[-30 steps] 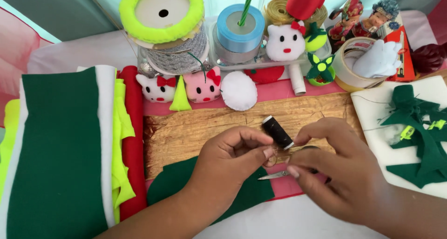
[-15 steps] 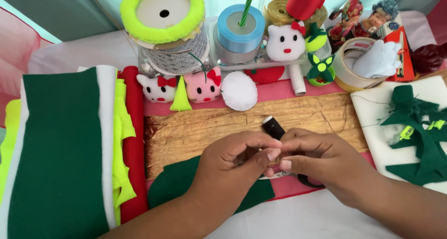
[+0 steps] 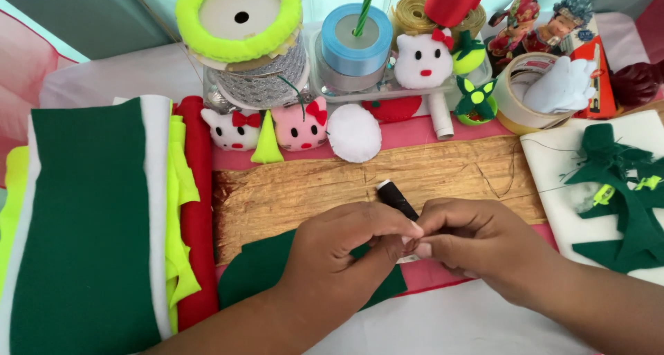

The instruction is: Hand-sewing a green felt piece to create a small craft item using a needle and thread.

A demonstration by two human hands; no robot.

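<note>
Hands meet at lower centre of the frame: left hand (image 3: 346,248) and right hand (image 3: 477,248), fingertips pinched together on one black spool of thread (image 3: 395,198), which juts up between them, its white end showing. Three small plush cat heads sit above: white (image 3: 232,129), pink (image 3: 301,125), white (image 3: 422,61). One dark green felt piece (image 3: 256,268) lies under the left hand.

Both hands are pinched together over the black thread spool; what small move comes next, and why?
Probably draw the right hand slightly away from the left hand: their fingertips meet just below the black thread spool, and any strand between them is too fine to see.
</note>
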